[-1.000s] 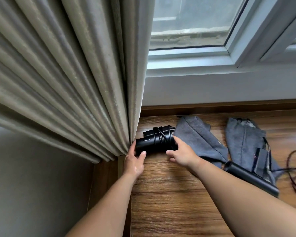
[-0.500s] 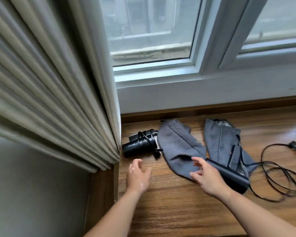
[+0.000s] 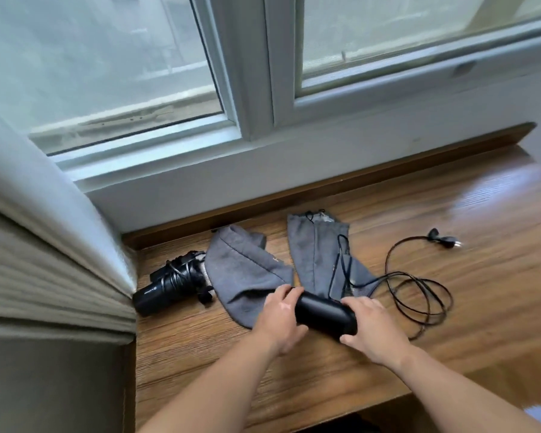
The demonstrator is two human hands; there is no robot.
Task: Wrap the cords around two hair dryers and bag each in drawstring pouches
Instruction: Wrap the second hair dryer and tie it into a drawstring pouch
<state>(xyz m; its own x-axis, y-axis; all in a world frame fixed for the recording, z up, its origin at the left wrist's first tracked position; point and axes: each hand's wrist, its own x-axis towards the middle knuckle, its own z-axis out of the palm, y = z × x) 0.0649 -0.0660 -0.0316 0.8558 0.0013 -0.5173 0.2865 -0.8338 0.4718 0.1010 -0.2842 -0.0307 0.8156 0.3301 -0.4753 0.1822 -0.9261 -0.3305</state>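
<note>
A black hair dryer (image 3: 168, 285) with its cord wound around it lies at the left, by the curtain. Two grey drawstring pouches lie flat on the wooden sill: the left pouch (image 3: 242, 273) and the right pouch (image 3: 314, 248). A second black hair dryer (image 3: 324, 311) rests across their near ends. My left hand (image 3: 280, 318) grips its left end and my right hand (image 3: 370, 328) grips its right end. Its loose black cord (image 3: 419, 295) loops over the sill to the right, ending in a plug (image 3: 444, 240).
A beige curtain (image 3: 44, 245) hangs at the left, close to the wrapped dryer. The window frame (image 3: 253, 89) and a white wall stand behind the sill. The wooden sill (image 3: 450, 354) drops off at its near edge.
Both hands left the wrapped dryer and moved right. They now hold the second dryer, which lay untouched before. My view has swung to the right.
</note>
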